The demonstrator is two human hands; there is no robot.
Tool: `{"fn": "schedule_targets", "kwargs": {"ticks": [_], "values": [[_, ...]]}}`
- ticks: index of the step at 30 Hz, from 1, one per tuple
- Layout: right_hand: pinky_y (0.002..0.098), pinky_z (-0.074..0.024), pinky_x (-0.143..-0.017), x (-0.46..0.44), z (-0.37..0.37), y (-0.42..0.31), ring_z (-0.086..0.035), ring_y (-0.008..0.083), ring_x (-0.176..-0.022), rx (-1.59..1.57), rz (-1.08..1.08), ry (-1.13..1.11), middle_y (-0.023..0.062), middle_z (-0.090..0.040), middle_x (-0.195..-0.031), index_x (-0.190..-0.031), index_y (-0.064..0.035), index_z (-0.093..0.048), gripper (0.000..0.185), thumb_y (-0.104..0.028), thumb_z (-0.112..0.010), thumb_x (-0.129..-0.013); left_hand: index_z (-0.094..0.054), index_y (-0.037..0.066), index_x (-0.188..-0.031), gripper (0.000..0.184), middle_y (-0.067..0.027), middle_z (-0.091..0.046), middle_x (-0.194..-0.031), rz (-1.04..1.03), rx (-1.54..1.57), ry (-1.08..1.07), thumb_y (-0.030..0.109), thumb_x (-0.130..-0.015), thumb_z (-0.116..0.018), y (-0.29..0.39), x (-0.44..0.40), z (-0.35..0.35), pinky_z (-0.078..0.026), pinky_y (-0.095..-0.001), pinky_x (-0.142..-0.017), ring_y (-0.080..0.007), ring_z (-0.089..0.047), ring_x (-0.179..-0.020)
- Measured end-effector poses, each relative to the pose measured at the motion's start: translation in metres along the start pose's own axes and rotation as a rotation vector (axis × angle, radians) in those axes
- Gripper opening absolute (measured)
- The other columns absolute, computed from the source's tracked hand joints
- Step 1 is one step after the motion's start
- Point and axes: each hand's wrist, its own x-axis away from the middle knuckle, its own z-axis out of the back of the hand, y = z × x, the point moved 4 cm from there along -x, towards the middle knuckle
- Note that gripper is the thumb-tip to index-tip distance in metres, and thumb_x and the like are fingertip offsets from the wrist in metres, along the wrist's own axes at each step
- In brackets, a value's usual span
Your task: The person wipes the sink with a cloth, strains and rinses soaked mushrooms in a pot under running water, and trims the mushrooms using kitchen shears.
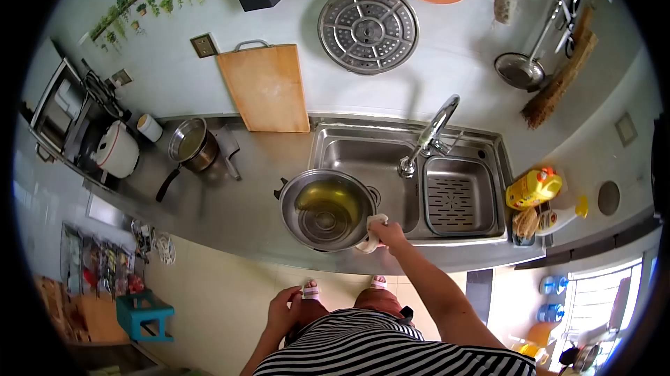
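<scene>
Striped cloth of the person's shirt (349,340) comes closest to me, black and white, with the left hand (282,312) hanging loosely curled beside it (whether anything is tucked in those fingers, I can't tell from where I stand). Out over the steel counter (234,219) goes the right hand (391,234), closed firmly on a pale rag (372,235), which bears against the right-hand rim of a wide metal pan (294,228). That pan overlaps the front left corner of the sink (363,153) and the counter beside it; its inside shows a yellowish tint, and I can't make out whether it is resting or lifted. Above the sink's back edge arches a chrome tap (440,119). Further left, a cleaver (229,151) lies just beside a small saucepan (193,144), near a wooden board (267,88) leaning on the wall.
</scene>
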Motion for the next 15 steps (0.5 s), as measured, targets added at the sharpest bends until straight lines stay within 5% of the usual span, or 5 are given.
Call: {"fn": "schedule_targets", "kwargs": {"ticks": [2, 3, 11, 13, 15], "values": [[0.0299, -0.0561, -0.059, 0.006, -0.004, 0.013, -0.067, 0.0209, -0.069, 0.051, -0.019, -0.039, 0.0149, -0.067, -0.083, -0.090, 0.0084, -0.067, 0.048, -0.034, -0.069, -0.069, -0.063, 0.003, -0.107, 0.022, -0.0143, -0.067, -0.096, 0.007, -0.025, 0.001, 0.010, -0.087, -0.057, 0.014, 0.025, -0.002, -0.052, -0.0340, -0.076, -0.0265, -0.066, -0.085], [0.0299, -0.0561, -0.059, -0.038, 0.084, -0.022, -0.067, 0.0209, -0.069, 0.133, 0.040, 0.025, 0.0149, -0.067, -0.083, -0.090, 0.0084, -0.067, 0.048, -0.034, -0.069, -0.069, -0.063, 0.003, -0.107, 0.022, -0.0143, -0.067, -0.096, -0.038, 0.081, 0.031, 0.010, -0.087, -0.057, 0.040, -0.025, -0.081, -0.052, -0.0340, -0.076, -0.0265, -0.066, -0.085], [0.0321, -0.0581, -0.057, -0.051, 0.136, -0.022, -0.068, 0.0231, -0.070, 0.147, 0.017, 0.055, 0.0156, -0.066, -0.082, -0.090, 0.0090, -0.065, 0.046, -0.030, -0.073, -0.066, -0.064, 0.005, -0.104, 0.019, -0.0135, -0.066, -0.095, -0.047, -0.015, 0.084, 0.011, -0.086, -0.061, 0.072, -0.012, -0.093, -0.054, -0.0344, -0.071, -0.0285, -0.066, -0.083], [0.0297, -0.0511, -0.048, -0.088, 0.151, -0.003, -0.067, 0.0212, -0.064, 0.210, 0.164, 0.164, 0.0117, -0.066, -0.075, -0.089, 0.0060, -0.066, 0.044, -0.033, -0.068, -0.068, -0.064, 0.005, -0.103, 0.018, -0.0137, -0.066, -0.095, -0.037, -0.028, 0.116, 0.012, -0.086, -0.060, 0.064, -0.014, -0.092, -0.054, -0.0350, -0.072, -0.0286, -0.065, -0.084], [0.0319, -0.0541, -0.053, -0.107, 0.153, -0.002, -0.067, 0.0220, -0.066, 0.308, 0.142, 0.171, 0.0133, -0.067, -0.076, -0.089, 0.0063, -0.067, 0.048, -0.036, -0.071, -0.065, -0.063, 0.005, -0.103, 0.018, -0.0134, -0.066, -0.095, -0.016, -0.023, 0.127, 0.012, -0.086, -0.060, 0.059, -0.013, -0.089, -0.054, -0.0352, -0.072, -0.0286, -0.065, -0.085]]}}
